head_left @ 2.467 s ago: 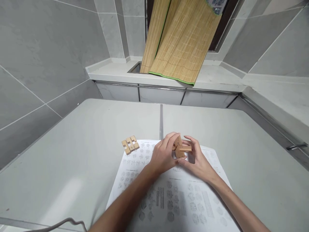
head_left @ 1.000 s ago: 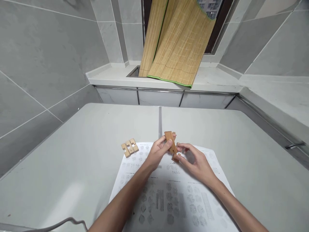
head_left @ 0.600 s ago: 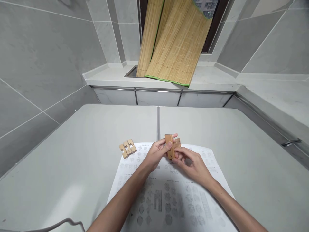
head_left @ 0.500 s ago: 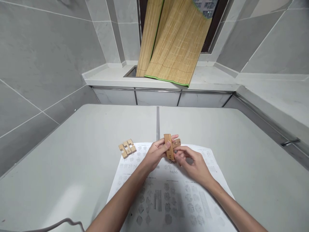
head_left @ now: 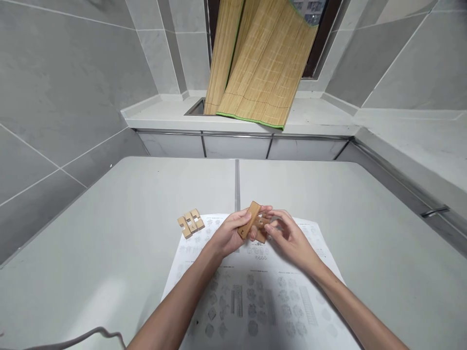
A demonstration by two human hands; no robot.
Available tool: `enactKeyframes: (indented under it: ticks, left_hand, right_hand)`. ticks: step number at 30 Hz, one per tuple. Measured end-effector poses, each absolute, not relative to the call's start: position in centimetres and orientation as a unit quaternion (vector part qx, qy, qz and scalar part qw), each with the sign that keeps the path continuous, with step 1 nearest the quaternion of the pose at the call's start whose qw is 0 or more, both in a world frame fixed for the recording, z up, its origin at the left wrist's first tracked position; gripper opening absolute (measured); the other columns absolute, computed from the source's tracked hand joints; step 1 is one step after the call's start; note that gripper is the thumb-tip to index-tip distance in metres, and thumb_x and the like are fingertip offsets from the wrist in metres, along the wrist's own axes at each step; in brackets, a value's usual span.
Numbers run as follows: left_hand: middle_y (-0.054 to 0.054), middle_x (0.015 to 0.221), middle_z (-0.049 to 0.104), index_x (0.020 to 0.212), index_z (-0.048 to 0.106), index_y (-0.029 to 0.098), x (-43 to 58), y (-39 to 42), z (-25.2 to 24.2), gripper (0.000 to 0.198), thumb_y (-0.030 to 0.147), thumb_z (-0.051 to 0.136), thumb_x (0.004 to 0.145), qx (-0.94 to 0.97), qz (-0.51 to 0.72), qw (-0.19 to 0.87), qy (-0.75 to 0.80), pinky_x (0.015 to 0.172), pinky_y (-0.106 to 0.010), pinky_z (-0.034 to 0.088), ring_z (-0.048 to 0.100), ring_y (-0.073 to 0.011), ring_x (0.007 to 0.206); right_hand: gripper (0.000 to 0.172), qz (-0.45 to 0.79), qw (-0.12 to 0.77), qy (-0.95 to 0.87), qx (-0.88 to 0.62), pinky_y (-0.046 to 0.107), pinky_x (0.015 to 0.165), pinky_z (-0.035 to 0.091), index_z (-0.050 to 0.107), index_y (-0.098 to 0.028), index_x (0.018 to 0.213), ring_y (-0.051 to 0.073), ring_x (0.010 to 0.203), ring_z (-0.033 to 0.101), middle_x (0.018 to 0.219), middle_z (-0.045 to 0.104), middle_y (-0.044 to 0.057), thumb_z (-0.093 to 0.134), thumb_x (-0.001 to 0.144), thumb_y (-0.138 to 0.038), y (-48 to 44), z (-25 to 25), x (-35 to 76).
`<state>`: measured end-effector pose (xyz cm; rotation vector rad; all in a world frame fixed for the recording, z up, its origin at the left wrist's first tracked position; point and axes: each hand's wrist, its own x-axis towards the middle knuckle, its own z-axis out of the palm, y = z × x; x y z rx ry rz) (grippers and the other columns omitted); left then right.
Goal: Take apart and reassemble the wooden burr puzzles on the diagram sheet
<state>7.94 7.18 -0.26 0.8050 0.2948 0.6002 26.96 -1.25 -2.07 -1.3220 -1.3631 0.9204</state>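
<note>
Over the printed sheet, my left hand grips a wooden puzzle piece, a bar with a dark number 2 near its lower end. Its thumb lies across the bar's face. Behind and to the right of the bar are further notched wooden pieces, partly covered by fingers. My right hand is closed on these from the right, thumb and fingers pinching. How the pieces fit together I cannot tell. Left of my hands, several notched wooden puzzle pieces lie side by side at the sheet's upper left edge.
The printed sheet with small diagrams lies on the pale table. A grey cable runs along the lower left. Beyond the table are a white ledge and a hanging bamboo mat.
The bar in my left hand has turned from nearly upright to a slant, its lower end swung left. My right hand's fingers have shifted upward around the pieces behind it.
</note>
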Motion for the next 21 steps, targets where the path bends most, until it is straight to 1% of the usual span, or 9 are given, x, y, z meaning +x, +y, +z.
enactKeyframes:
  ticks: [1, 3, 5, 6, 9, 11, 13, 17, 21]
  left_hand:
    - [-0.019, 0.143, 0.065, 0.132, 0.074, 0.014, 7.9, 7.2, -0.2, 0.039, 0.030, 0.070, 0.097, 0.378, 0.282, 0.871, 0.134, 0.067, -0.024, 0.050, 0.064, -0.0106, 0.072]
    - [-0.020, 0.141, 0.066, 0.135, 0.072, 0.013, 7.7, 7.1, -0.2, 0.042, 0.029, 0.070, 0.096, 0.368, 0.271, 0.881, 0.123, 0.069, -0.024, 0.052, 0.066, -0.0122, 0.074]
    - [-0.020, 0.143, 0.064, 0.134, 0.072, 0.013, 7.5, 7.1, -0.2, 0.042, 0.029, 0.070, 0.095, 0.368, 0.261, 0.885, 0.114, 0.066, -0.024, 0.052, 0.066, -0.0120, 0.071]
    - [-0.020, 0.144, 0.064, 0.133, 0.072, 0.013, 7.4, 7.2, -0.3, 0.041, 0.029, 0.071, 0.095, 0.373, 0.254, 0.886, 0.109, 0.064, -0.024, 0.052, 0.065, -0.0113, 0.069]
    - [-0.020, 0.128, 0.071, 0.130, 0.073, 0.012, 7.2, 7.3, -0.6, 0.043, 0.033, 0.074, 0.093, 0.388, 0.230, 0.888, 0.092, 0.060, -0.024, 0.051, 0.065, -0.0114, 0.064]
    - [-0.017, 0.110, 0.076, 0.131, 0.072, 0.012, 7.2, 7.3, -0.8, 0.046, 0.036, 0.075, 0.093, 0.392, 0.217, 0.890, 0.087, 0.061, -0.023, 0.052, 0.066, -0.0133, 0.066]
    - [-0.015, 0.102, 0.075, 0.134, 0.071, 0.012, 7.3, 7.3, -0.9, 0.046, 0.037, 0.074, 0.095, 0.391, 0.213, 0.891, 0.090, 0.061, -0.021, 0.052, 0.068, -0.0143, 0.070]
    - [-0.017, 0.121, 0.073, 0.133, 0.071, 0.013, 7.5, 7.2, -0.7, 0.043, 0.034, 0.072, 0.096, 0.385, 0.230, 0.887, 0.107, 0.057, -0.019, 0.051, 0.066, -0.0109, 0.067]
    - [-0.019, 0.140, 0.066, 0.121, 0.076, 0.013, 7.8, 6.9, -0.2, 0.030, 0.028, 0.069, 0.095, 0.361, 0.265, 0.888, 0.103, 0.046, -0.016, 0.045, 0.054, -0.0021, 0.051]
  right_hand:
    - [0.041, 0.383, 0.486, -0.567, -0.544, 0.032, 0.065, 0.049, 0.063, -0.026, 0.128, 0.021, 0.087, 0.065, 0.117, 0.069, 0.010, 0.063, 0.099, -0.055, -1.2, -2.1, 27.0]
    - [0.044, 0.438, 0.453, -0.565, -0.533, 0.030, 0.058, 0.044, 0.060, -0.025, 0.132, 0.019, 0.072, 0.062, 0.093, 0.073, 0.006, 0.062, 0.100, -0.055, -1.3, -2.1, 27.2]
    - [0.044, 0.501, 0.427, -0.548, -0.516, 0.028, 0.050, 0.037, 0.058, -0.023, 0.129, 0.015, 0.052, 0.052, 0.069, 0.069, 0.000, 0.062, 0.100, -0.056, -1.3, -1.9, 27.4]
    - [0.043, 0.522, 0.423, -0.540, -0.507, 0.027, 0.047, 0.034, 0.059, -0.022, 0.125, 0.013, 0.047, 0.047, 0.064, 0.067, -0.002, 0.063, 0.100, -0.057, -1.3, -1.7, 27.5]
    - [0.040, 0.544, 0.444, -0.525, -0.481, 0.026, 0.045, 0.033, 0.062, -0.021, 0.108, 0.010, 0.045, 0.047, 0.066, 0.067, -0.001, 0.067, 0.097, -0.059, -1.2, -1.2, 27.7]
    - [0.039, 0.541, 0.462, -0.521, -0.472, 0.025, 0.046, 0.035, 0.063, -0.021, 0.104, 0.011, 0.048, 0.052, 0.072, 0.068, 0.000, 0.069, 0.096, -0.058, -1.1, -1.2, 27.9]
    - [0.037, 0.535, 0.474, -0.519, -0.468, 0.025, 0.047, 0.034, 0.065, -0.020, 0.104, 0.010, 0.050, 0.052, 0.078, 0.069, 0.001, 0.070, 0.096, -0.056, -1.1, -1.3, 28.1]
    - [0.033, 0.540, 0.480, -0.522, -0.453, 0.026, 0.051, 0.036, 0.067, -0.020, 0.104, 0.008, 0.052, 0.048, 0.082, 0.069, 0.002, 0.070, 0.098, -0.053, -0.9, -1.4, 28.6]
    - [0.032, 0.545, 0.468, -0.539, -0.440, 0.027, 0.052, 0.037, 0.065, -0.021, 0.100, 0.009, 0.051, 0.046, 0.084, 0.070, 0.002, 0.069, 0.099, -0.053, -0.9, -1.1, 28.7]
